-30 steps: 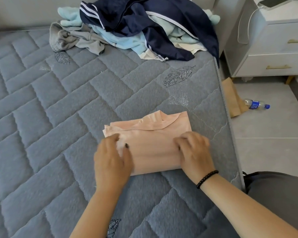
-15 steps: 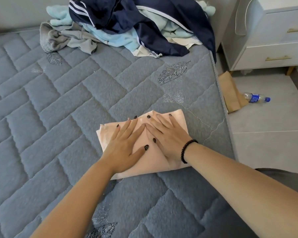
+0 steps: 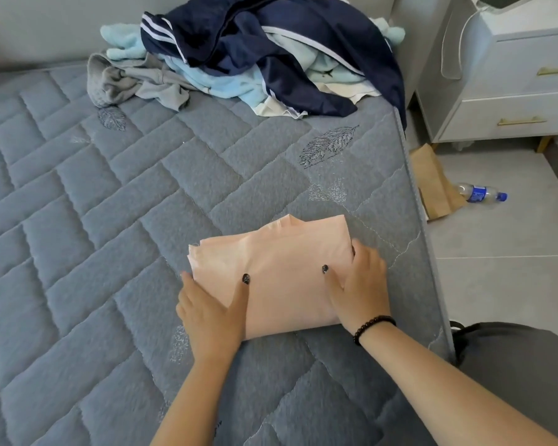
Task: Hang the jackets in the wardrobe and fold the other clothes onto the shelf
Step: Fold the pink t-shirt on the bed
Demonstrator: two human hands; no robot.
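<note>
Folded garment: peach-pink cloth (image 3: 284,272), folded into a flat rectangle, lying on the mattress near its right edge, layered edges showing at the far side.
Left hand: left hand (image 3: 210,309) at the garment's left edge; thumb lies on top of the cloth, fingers go down along the side and under it, so it grips the edge.
Right hand: right hand (image 3: 361,284) at the garment's right edge; thumb on top, fingers curled round the side, gripping it. Dark beaded bracelet (image 3: 372,326) on the wrist.
Mattress: grey-blue quilted mattress (image 3: 110,220) with stitched leaf motifs.
Clothes pile: heap at the far end of the mattress, well apart from the folded garment; navy jacket with white stripes (image 3: 271,49) on top, light blue fleece pieces (image 3: 226,85) beneath, grey garment (image 3: 126,82) at the left side.
Nightstand: white nightstand (image 3: 512,91) with gold drawer handles, right of the bed.
Floor items: brown paper bag (image 3: 435,181) leaning against the mattress side; plastic bottle with blue label (image 3: 479,193) lying just beside it.
</note>
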